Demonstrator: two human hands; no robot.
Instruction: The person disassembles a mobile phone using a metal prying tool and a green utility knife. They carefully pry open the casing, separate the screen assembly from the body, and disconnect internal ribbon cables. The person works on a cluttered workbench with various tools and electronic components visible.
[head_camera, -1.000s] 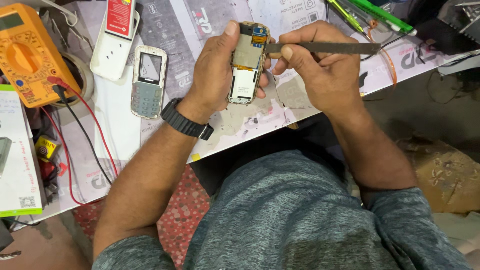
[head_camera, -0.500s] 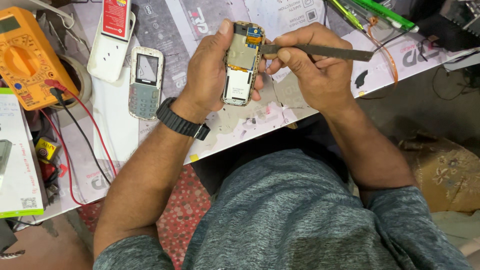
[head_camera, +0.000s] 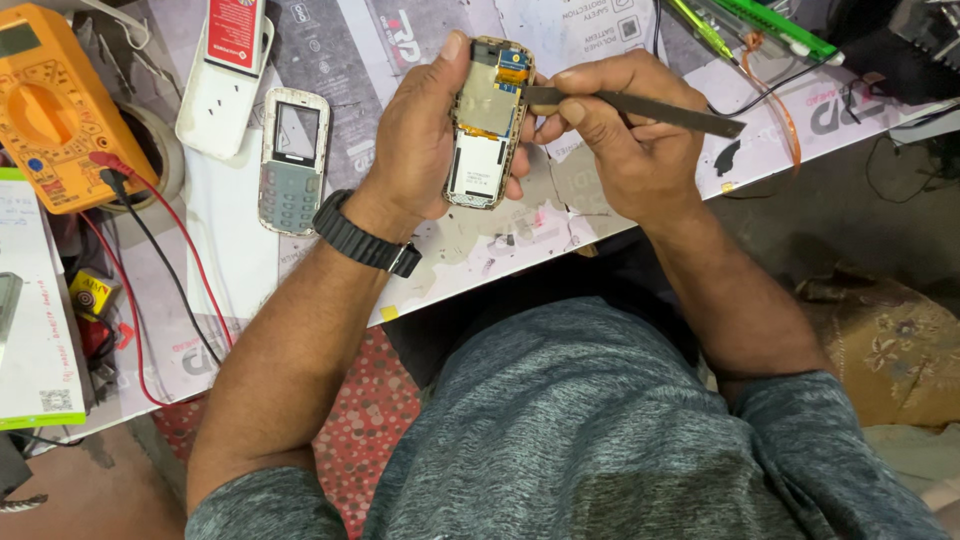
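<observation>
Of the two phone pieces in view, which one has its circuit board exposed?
The phone in the left hand, gold board bare; the front cover on the table shows only keypad and screen window.

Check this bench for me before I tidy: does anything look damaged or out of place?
The phone in the left hand has no front cover, circuit board bare. Its grey keypad cover lies apart on the table, whose paper covering is torn.

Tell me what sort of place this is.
Probably a phone repair bench: the left hand holds an opened phone, an orange multimeter with leads lies nearby, and a loose keypad cover.
</observation>
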